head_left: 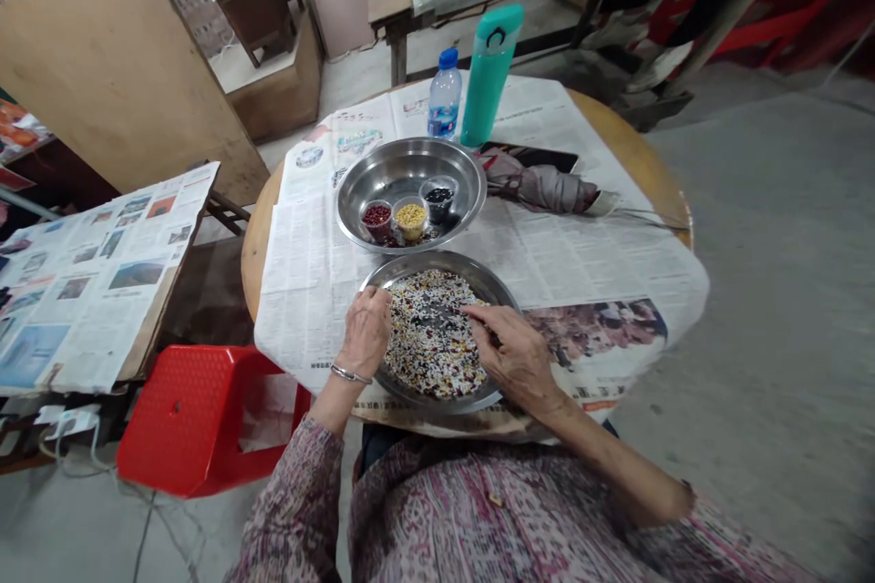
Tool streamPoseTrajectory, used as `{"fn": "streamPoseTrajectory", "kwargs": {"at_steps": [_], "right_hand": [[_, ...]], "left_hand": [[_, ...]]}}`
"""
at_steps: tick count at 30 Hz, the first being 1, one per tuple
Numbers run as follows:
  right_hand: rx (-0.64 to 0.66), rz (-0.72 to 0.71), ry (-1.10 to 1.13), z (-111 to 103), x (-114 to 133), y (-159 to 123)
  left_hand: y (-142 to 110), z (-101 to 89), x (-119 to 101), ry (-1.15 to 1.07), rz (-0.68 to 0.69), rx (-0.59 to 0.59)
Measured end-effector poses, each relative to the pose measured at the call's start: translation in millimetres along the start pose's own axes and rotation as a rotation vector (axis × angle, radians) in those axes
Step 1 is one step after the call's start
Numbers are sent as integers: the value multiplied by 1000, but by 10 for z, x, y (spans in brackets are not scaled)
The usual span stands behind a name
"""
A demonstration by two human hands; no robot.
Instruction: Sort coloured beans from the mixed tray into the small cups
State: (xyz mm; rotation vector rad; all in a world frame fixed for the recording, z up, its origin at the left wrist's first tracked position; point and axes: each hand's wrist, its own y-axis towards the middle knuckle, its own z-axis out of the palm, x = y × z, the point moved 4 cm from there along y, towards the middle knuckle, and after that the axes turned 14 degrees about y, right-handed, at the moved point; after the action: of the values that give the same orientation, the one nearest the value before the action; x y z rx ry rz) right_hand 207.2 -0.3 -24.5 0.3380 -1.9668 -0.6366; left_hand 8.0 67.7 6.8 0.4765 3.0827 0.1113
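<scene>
A shallow round metal tray [507,284] holds a spread of mixed white, yellow, dark red and black grains and beans [432,337]. At its left rim is my left hand [367,328], fingers curled inward; what they hold, if anything, is hidden. Over the right side of the grains, my right hand [516,351] points its index finger into the mix, apart from the other bent fingers. Just behind sits a deeper metal basin [355,187]. In it stand three clear cups: one of red beans [376,219], one of yellow beans [411,219], one of black beans [438,199].
Newspaper [581,264] covers the round table [656,164]. Behind the basin stand a water bottle [445,96] and a teal flask [490,77]. A folded grey umbrella [543,184] and a dark phone [537,157] lie right. Left is a red stool [184,419].
</scene>
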Motion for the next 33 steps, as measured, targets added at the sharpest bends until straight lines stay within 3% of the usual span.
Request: {"fn": "streamPoseTrajectory", "kwargs": {"at_steps": [4, 10, 17, 24, 28, 33], "right_hand": [[-3, 13, 6, 1, -8, 0], [7, 10, -9, 4, 3, 10], [3, -7, 0, 4, 5, 8], [7, -17, -11, 6, -12, -5], [7, -18, -13, 4, 1, 3], [21, -27, -30, 6, 9, 5]], "left_hand": [[35, -15, -89, 51, 23, -2], [-28, -9, -413, 6, 292, 131], [-69, 79, -484, 5, 259, 278], [-303, -39, -201, -79, 127, 140], [-498, -91, -159, -98, 162, 269], [-595, -110, -400, -64, 263, 409]]}}
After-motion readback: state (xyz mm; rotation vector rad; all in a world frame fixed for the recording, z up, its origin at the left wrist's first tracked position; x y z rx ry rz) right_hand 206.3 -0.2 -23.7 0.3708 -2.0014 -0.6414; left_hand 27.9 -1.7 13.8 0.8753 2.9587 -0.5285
